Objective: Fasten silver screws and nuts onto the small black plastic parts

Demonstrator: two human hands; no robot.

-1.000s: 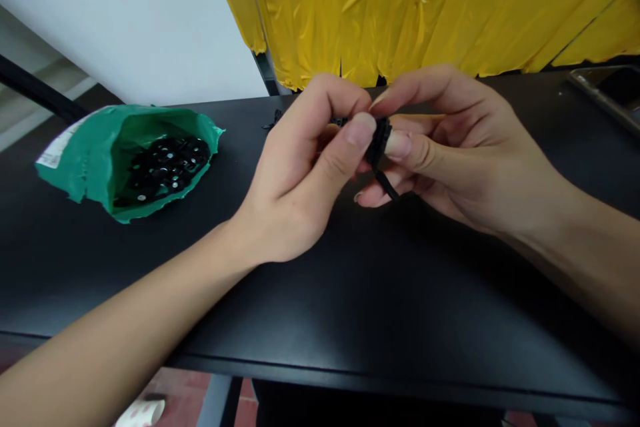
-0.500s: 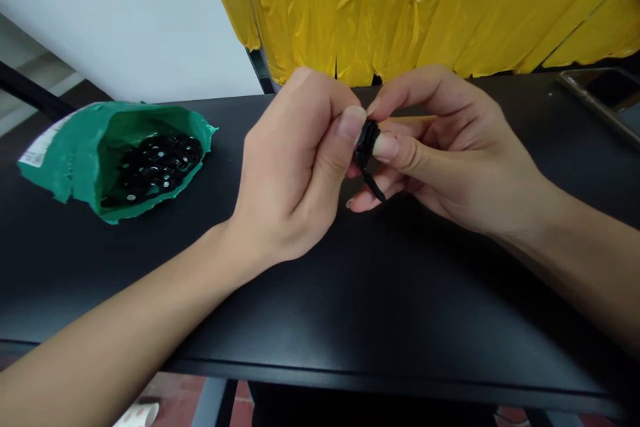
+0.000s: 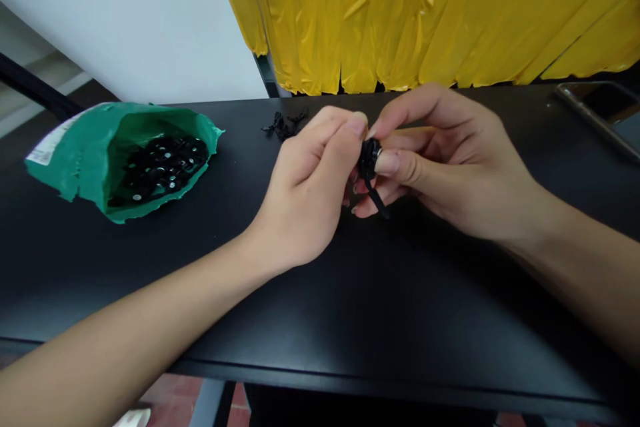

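Observation:
Above the black table, both hands meet around a small black piece (image 3: 369,159) with a short cord-like tail (image 3: 377,199) hanging down to the right. My left hand (image 3: 313,190) is closed, its thumb and bent fingers gripping the piece from the left. From the other side, my right hand (image 3: 450,167) pinches it between thumb and index finger, the other fingers curled behind. Fingertips cover much of the piece, so its exact kind is unclear. To the left, a torn green bag (image 3: 90,163) lies open with many black parts (image 3: 163,163) bearing shiny round spots.
Thin black bits (image 3: 283,125) lie on the table (image 3: 320,327) behind my left hand. A phone (image 3: 595,110) rests at the far right. Yellow plastic sheeting (image 3: 400,13) and a white panel (image 3: 150,20) stand along the back edge.
My left hand has turned and dropped slightly, uncovering the black bits behind it. The piece sits a little lower, still held by both hands. The view has shifted slightly.

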